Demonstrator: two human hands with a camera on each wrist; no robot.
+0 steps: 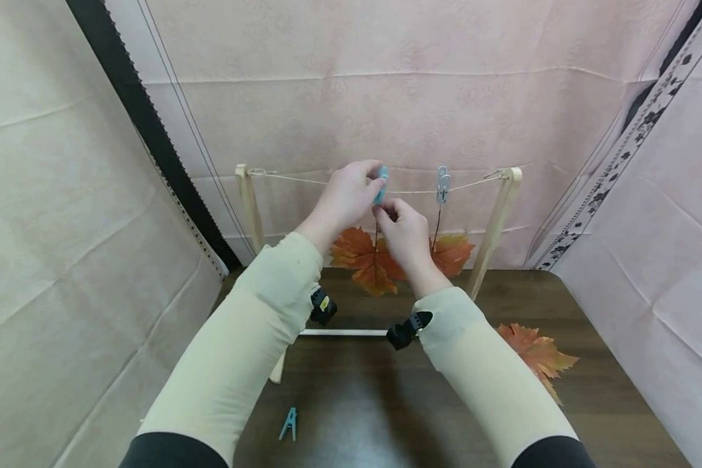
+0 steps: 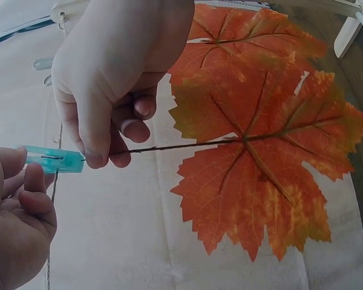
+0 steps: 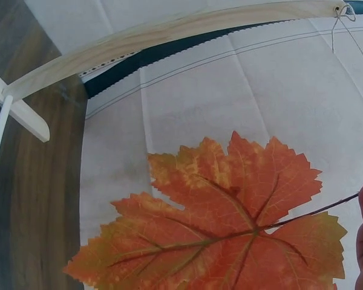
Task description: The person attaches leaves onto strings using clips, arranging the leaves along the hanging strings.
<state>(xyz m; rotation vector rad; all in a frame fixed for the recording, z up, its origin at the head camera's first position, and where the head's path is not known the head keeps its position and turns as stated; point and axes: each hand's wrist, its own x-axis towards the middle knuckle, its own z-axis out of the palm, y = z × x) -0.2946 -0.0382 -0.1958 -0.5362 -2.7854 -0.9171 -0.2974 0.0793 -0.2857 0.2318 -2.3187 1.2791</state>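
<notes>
My left hand (image 1: 348,195) pinches a light-blue clothespin (image 2: 54,160) that sits across the string (image 1: 298,179). Just below it, my right hand (image 1: 406,237) holds the thin brown stem (image 2: 175,146) of an orange artificial maple leaf (image 2: 260,145) between thumb and fingers. The stem's top meets the clothespin's tip; whether it is clamped there I cannot tell. To the right, a second clothespin (image 1: 442,185) on the string holds another orange leaf (image 1: 453,252) by its stem, partly hidden behind my right hand.
The string runs between two wooden posts (image 1: 494,227) joined low down by a white bar (image 1: 342,333). On the brown table lie a loose blue clothespin (image 1: 289,424) at the front and a leaf (image 1: 537,354) at right, partly behind my right sleeve. Pale cloth (image 1: 386,123) hangs behind.
</notes>
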